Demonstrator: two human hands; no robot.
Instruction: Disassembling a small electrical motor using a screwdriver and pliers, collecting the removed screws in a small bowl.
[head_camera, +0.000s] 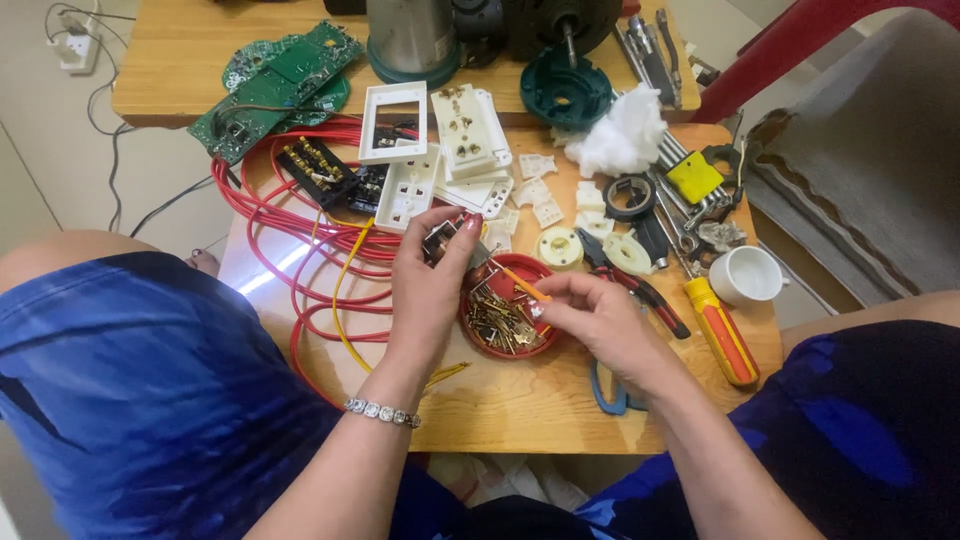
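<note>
My left hand (428, 290) grips a small dark electrical part (440, 240) with metal contacts, held just above the left rim of a red round dish (478, 330). The dish holds several small brass screws and metal pieces. My right hand (600, 320) pinches a thin orange-handled tool (520, 282) whose tip points up-left toward the part. A bracelet sits on my left wrist.
On the wooden table (520, 400) lie coiled red and yellow wires (300, 240), white socket plates (450, 150), green circuit boards (275, 85), black tape (630, 195), pliers (640, 290), an orange screwdriver (722, 335), a white cup (745, 275), hex keys (690, 170), white cotton (625, 135).
</note>
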